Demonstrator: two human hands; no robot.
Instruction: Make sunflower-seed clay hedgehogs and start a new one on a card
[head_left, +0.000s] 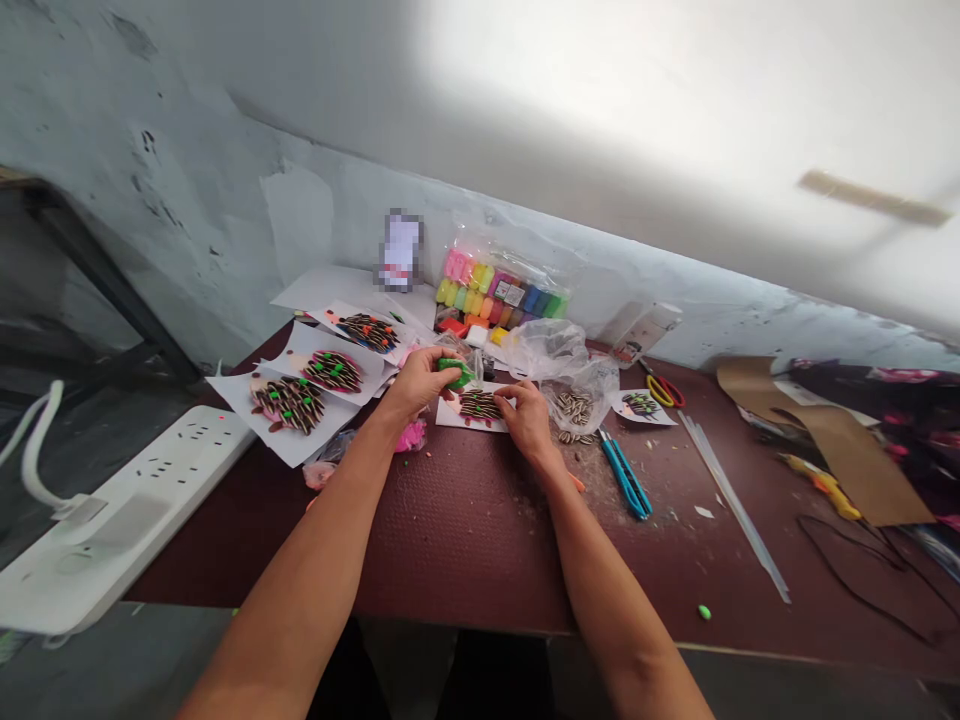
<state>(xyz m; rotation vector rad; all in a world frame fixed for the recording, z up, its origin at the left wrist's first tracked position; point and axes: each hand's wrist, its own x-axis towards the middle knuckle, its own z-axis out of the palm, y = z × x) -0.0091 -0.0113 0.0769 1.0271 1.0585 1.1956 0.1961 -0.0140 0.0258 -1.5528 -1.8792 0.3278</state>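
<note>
White card partly hidden at right by right hand, its grip cannot be told, green clay pinched by left hand, hands apart, striped sunflower seeds layered, green-dotted

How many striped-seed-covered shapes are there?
5 striped-seed-covered shapes: one at the right hand, three at left (front, middle, back), one farther right. Others may be hidden.

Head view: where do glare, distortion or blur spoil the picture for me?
Head view: a bright patch washes out the white panel; head view: the power strip looks stretched toward the corner; head view: the phone is pixelated, its screen unreadable; head view: the left hand shows clearly, but what the right hand touches is too small to tell.
</note>
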